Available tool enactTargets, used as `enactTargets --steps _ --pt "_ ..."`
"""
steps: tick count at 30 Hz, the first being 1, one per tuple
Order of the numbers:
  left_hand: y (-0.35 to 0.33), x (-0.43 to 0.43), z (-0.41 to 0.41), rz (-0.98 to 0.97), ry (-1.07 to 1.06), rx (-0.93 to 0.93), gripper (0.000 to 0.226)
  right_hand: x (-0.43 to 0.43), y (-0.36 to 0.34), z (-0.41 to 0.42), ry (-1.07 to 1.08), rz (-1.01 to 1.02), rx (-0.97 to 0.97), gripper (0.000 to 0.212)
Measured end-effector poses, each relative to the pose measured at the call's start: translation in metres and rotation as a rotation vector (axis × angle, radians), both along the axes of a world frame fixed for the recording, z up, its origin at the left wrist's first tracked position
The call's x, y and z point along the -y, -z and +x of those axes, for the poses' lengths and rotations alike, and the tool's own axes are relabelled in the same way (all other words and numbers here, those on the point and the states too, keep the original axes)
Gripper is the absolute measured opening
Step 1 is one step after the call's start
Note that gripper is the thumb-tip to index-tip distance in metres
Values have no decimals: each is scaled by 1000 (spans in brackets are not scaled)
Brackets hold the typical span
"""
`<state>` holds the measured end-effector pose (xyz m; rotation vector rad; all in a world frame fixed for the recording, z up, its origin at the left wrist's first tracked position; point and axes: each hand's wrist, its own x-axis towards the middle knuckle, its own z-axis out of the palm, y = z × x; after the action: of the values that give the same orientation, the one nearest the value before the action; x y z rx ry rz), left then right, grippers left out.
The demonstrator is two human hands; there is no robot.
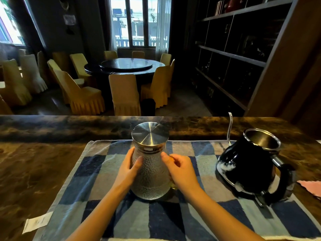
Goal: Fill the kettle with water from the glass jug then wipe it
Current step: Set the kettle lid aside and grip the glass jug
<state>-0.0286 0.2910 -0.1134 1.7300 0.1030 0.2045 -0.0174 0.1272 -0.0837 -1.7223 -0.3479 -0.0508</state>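
The jug's handle is hidden behind the right hand, which grips it. The left hand clasps the jug's left side. The kettle, lid off, stands well right on the towel.

The right hand covers most of the glass jug's handle, so only a sliver of amber peeks out by the fingers. Can't tell how much water is in it through the dimpled glass. The pink cloth is cut off at the right edge. The paper slip on the bench has print too small to read. The shelves are too dark to make out.
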Motion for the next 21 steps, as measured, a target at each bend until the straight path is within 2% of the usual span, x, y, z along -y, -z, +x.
enactTargets --steps 5,7,10,12,17,19,21 --pt "-9 8 -15 -30 43 -48 107 14 -13 2 -44 55 -109 45" --pt "-14 16 -18 -36 36 -67 101 26 -20 5 -49 66 -136 44" --pt "-30 38 -19 -54 72 1 73 52 -39 5 -69 96 -173 51" --pt "-44 59 -19 -74 82 47 64 74 -57 4 -91 102 -181 51" --pt "-84 119 -18 -160 42 136 55 130 -114 -1 -126 109 -185 47" --pt "-108 140 -18 -204 69 171 52 153 -139 -5 -152 117 -148 45" --pt "-136 159 -18 -210 145 203 58 177 -167 -9 -183 133 -104 42"
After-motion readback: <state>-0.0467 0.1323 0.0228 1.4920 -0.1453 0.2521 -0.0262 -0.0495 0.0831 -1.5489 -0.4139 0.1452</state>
